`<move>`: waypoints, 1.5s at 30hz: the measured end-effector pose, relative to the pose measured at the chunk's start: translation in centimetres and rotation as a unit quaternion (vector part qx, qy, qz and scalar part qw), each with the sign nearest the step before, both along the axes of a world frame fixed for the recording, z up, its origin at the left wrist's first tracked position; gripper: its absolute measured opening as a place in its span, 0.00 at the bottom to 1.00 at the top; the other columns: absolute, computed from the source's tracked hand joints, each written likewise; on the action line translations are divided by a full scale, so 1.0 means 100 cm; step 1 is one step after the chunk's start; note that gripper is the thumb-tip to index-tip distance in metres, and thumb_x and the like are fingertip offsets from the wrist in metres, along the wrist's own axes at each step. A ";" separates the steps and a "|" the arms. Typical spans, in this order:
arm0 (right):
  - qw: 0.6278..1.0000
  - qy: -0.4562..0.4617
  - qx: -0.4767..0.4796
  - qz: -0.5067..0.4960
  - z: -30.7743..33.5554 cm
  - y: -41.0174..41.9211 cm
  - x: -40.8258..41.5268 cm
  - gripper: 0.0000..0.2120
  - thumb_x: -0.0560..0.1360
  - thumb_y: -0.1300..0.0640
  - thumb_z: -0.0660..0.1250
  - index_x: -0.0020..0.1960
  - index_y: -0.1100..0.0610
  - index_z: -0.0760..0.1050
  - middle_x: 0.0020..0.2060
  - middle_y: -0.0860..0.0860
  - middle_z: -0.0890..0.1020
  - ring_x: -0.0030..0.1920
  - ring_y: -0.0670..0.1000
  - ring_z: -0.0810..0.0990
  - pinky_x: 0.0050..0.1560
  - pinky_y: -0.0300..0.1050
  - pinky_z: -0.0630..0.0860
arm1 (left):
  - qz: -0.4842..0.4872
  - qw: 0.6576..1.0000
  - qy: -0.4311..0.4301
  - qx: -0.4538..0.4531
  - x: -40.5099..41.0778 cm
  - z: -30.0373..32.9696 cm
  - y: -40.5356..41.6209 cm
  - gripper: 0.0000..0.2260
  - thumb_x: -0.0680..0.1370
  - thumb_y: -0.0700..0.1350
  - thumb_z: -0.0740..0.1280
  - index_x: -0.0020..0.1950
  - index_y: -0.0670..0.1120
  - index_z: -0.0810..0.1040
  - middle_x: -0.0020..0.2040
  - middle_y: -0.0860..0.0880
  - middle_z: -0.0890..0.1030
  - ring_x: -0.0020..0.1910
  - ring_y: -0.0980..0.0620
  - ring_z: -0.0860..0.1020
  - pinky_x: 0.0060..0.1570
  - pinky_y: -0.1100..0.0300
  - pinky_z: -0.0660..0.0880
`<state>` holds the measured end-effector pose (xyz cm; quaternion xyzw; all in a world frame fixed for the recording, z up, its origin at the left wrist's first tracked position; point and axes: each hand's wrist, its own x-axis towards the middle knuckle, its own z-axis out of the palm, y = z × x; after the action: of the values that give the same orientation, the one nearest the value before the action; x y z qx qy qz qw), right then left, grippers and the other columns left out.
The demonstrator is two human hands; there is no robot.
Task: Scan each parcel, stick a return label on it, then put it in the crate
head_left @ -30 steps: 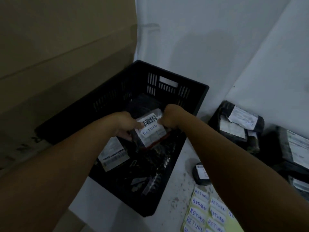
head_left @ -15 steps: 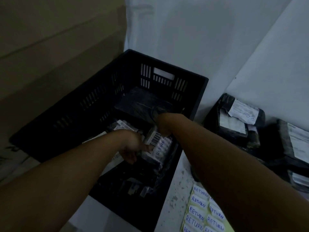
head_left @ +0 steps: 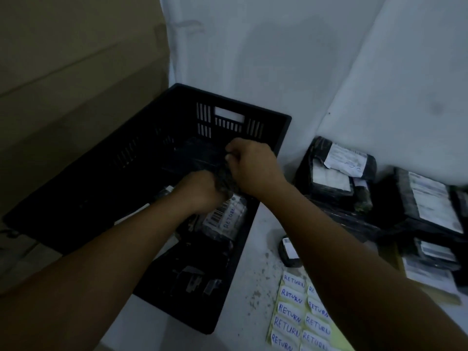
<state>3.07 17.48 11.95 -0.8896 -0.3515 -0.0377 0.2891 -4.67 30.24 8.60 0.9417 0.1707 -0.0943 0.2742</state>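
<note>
The black plastic crate (head_left: 276, 138) stands on the white table, with both my hands inside it. A parcel with a barcode and a handwritten RETURN label (head_left: 226, 219) lies in the crate, just below my hands and free of them. My left hand (head_left: 200, 191) and my right hand (head_left: 253, 165) are curled round a dark, crumpled black-wrapped parcel (head_left: 226, 184) between them. My left hand's fingers are hidden behind its back. More dark parcels (head_left: 192, 277) lie lower in the crate.
A yellow sheet of RETURN labels (head_left: 301, 315) lies at the table's near edge. A small black device with a white sticker (head_left: 288, 252) sits beside the crate. Unlabelled black parcels (head_left: 336, 173) are piled at right. A big cardboard box (head_left: 76, 72) stands at left, white walls behind.
The labelled parcel went down from above the crate into it and was let go. Both hands then rose slightly and closed on a dark parcel farther back.
</note>
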 end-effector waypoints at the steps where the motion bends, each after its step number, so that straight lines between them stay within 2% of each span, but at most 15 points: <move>1: 0.998 -0.014 0.050 -0.019 0.003 -0.014 -0.005 0.10 0.79 0.56 0.65 0.58 0.57 0.79 0.49 0.54 0.84 0.46 0.52 0.82 0.46 0.47 0.79 | 0.013 0.999 -0.043 0.002 -0.001 0.008 -0.008 0.11 0.76 0.57 0.67 0.40 0.51 0.79 0.43 0.49 0.82 0.41 0.50 0.79 0.36 0.60 0.74; 4: 0.987 -0.041 0.136 -0.077 0.003 -0.066 -0.016 0.07 0.78 0.55 0.67 0.53 0.55 0.81 0.41 0.50 0.84 0.38 0.47 0.80 0.40 0.38 0.75 | 0.050 0.986 -0.158 -0.009 -0.007 0.033 -0.036 0.09 0.76 0.55 0.69 0.45 0.51 0.81 0.42 0.55 0.82 0.42 0.54 0.79 0.43 0.59 0.78; 7: 0.976 -0.024 0.161 -0.143 -0.013 -0.127 -0.021 0.04 0.78 0.56 0.68 0.49 0.54 0.82 0.37 0.45 0.81 0.36 0.41 0.77 0.37 0.26 0.69 | 0.050 0.972 -0.222 -0.054 -0.014 0.054 -0.069 0.07 0.76 0.54 0.71 0.47 0.52 0.81 0.40 0.57 0.81 0.41 0.59 0.79 0.42 0.62 0.77; 8: 0.973 -0.007 0.157 -0.169 -0.021 -0.146 -0.021 0.04 0.78 0.55 0.68 0.49 0.53 0.81 0.37 0.44 0.81 0.36 0.41 0.78 0.39 0.26 0.70 | 0.046 0.969 -0.235 -0.065 -0.016 0.060 -0.082 0.07 0.76 0.54 0.71 0.47 0.52 0.81 0.39 0.57 0.81 0.40 0.60 0.79 0.41 0.63 0.76; 12: 0.954 0.066 0.136 -0.260 -0.064 -0.210 -0.023 0.05 0.78 0.54 0.67 0.50 0.50 0.81 0.38 0.42 0.80 0.38 0.41 0.80 0.41 0.39 0.78 | 0.027 0.960 -0.263 -0.094 -0.022 0.061 -0.138 0.05 0.75 0.55 0.71 0.45 0.56 0.79 0.36 0.60 0.80 0.37 0.64 0.78 0.36 0.69 0.74; 16: 0.936 0.127 0.106 -0.311 -0.106 -0.241 -0.029 0.04 0.78 0.53 0.67 0.46 0.47 0.80 0.36 0.43 0.81 0.33 0.36 0.75 0.31 0.34 0.69 | 0.055 0.964 -0.212 -0.152 -0.017 0.008 -0.187 0.05 0.74 0.53 0.72 0.41 0.57 0.77 0.37 0.58 0.80 0.38 0.60 0.79 0.36 0.62 0.77; 20: 0.934 0.185 0.050 -0.300 -0.148 -0.247 -0.034 0.06 0.79 0.55 0.66 0.46 0.53 0.81 0.37 0.49 0.82 0.31 0.41 0.75 0.30 0.36 0.66 | 0.122 0.971 -0.115 -0.170 -0.008 -0.071 -0.207 0.07 0.76 0.43 0.68 0.40 0.53 0.76 0.44 0.51 0.82 0.44 0.49 0.81 0.44 0.53 0.81; 23: 0.929 0.222 0.022 -0.294 -0.175 -0.243 -0.037 0.09 0.80 0.55 0.65 0.56 0.54 0.81 0.46 0.52 0.84 0.40 0.46 0.79 0.37 0.36 0.68 | 0.173 0.968 -0.078 -0.162 -0.001 -0.116 -0.208 0.04 0.77 0.40 0.64 0.48 0.47 0.77 0.51 0.43 0.82 0.47 0.42 0.79 0.45 0.50 0.80; 26: 0.913 0.276 0.026 -0.298 -0.195 -0.234 -0.040 0.16 0.81 0.55 0.63 0.67 0.56 0.76 0.61 0.53 0.82 0.57 0.51 0.81 0.51 0.34 0.70 | 0.193 0.970 -0.033 -0.142 0.009 -0.145 -0.207 0.17 0.79 0.45 0.65 0.67 0.42 0.74 0.63 0.41 0.78 0.59 0.41 0.77 0.53 0.54 0.74; 28: 0.911 0.290 0.024 -0.291 -0.203 -0.229 -0.039 0.16 0.81 0.56 0.62 0.68 0.58 0.74 0.61 0.55 0.81 0.58 0.53 0.80 0.52 0.35 0.68 | 0.199 0.968 0.000 -0.152 0.016 -0.157 -0.210 0.23 0.80 0.50 0.65 0.72 0.42 0.70 0.67 0.41 0.75 0.64 0.41 0.75 0.58 0.54 0.73; 32: 0.916 0.303 0.026 -0.260 -0.211 -0.226 -0.039 0.13 0.82 0.58 0.61 0.64 0.58 0.76 0.57 0.55 0.83 0.54 0.53 0.81 0.48 0.35 0.68 | 0.166 0.972 0.050 -0.160 0.026 -0.170 -0.218 0.18 0.80 0.51 0.64 0.65 0.41 0.77 0.60 0.41 0.80 0.56 0.42 0.79 0.54 0.52 0.78; 36: 0.910 0.318 0.064 -0.260 -0.210 -0.234 -0.046 0.12 0.81 0.58 0.62 0.63 0.56 0.77 0.55 0.53 0.83 0.52 0.52 0.81 0.48 0.37 0.71 | 0.162 0.972 0.026 -0.170 0.028 -0.171 -0.227 0.15 0.78 0.48 0.68 0.63 0.43 0.76 0.58 0.44 0.81 0.53 0.44 0.80 0.50 0.54 0.78; 40: 0.890 0.314 0.125 -0.307 -0.200 -0.256 -0.056 0.14 0.80 0.56 0.64 0.66 0.53 0.76 0.57 0.50 0.83 0.54 0.50 0.81 0.53 0.40 0.75 | 0.143 0.959 -0.014 -0.245 0.027 -0.166 -0.245 0.12 0.77 0.47 0.69 0.60 0.52 0.73 0.54 0.53 0.81 0.45 0.59 0.77 0.36 0.65 0.71; 42: 0.886 0.304 0.134 -0.323 -0.195 -0.272 -0.063 0.15 0.80 0.55 0.64 0.66 0.53 0.75 0.58 0.50 0.83 0.53 0.47 0.81 0.52 0.40 0.77 | 0.128 0.951 -0.019 -0.280 0.025 -0.164 -0.256 0.12 0.77 0.48 0.71 0.58 0.54 0.74 0.52 0.55 0.81 0.45 0.62 0.77 0.37 0.67 0.71; 45: 0.882 0.279 0.125 -0.357 -0.188 -0.301 -0.076 0.19 0.80 0.51 0.65 0.69 0.54 0.73 0.58 0.50 0.82 0.47 0.42 0.78 0.44 0.31 0.71 | 0.119 0.935 -0.019 -0.335 0.020 -0.165 -0.274 0.11 0.77 0.46 0.71 0.58 0.54 0.75 0.53 0.54 0.82 0.49 0.56 0.81 0.47 0.60 0.78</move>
<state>-4.49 -12.57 -6.83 -0.8852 0.0932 0.0680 0.4507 -2.67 2.84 -7.93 0.7697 0.2353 -0.0944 0.5859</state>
